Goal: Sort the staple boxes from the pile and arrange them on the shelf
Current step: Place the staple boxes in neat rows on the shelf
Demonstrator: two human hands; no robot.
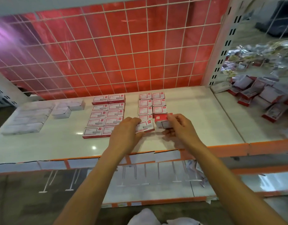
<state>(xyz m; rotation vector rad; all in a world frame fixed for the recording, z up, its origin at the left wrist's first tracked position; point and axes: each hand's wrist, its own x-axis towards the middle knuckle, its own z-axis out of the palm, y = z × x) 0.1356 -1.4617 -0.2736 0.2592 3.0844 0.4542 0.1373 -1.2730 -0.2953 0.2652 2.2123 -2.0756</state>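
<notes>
- A paper label strip [85,162] runs along the orange front edge of the white shelf [59,143], above which a person's two bare forearms reach in.
- The left hand [125,129] grips a tilted staple box [145,126] lying on the shelf, fingers curled over its left end.
- Just beside it, the right hand [180,125] pinches a small staple box [164,123] between thumb and fingers, held on edge.
- Both boxes sit at the near end of the right-hand block [152,103], red-and-white boxes laid flat in two columns.
- To the left, apart from it, lies the middle block [106,114], two columns of five.
- Farther left lie pale white boxes [26,120].
- On the neighbouring shelf to the right lies the unsorted pile [261,96].
- A white wire grid [123,54] over red backing closes the rear.
</notes>
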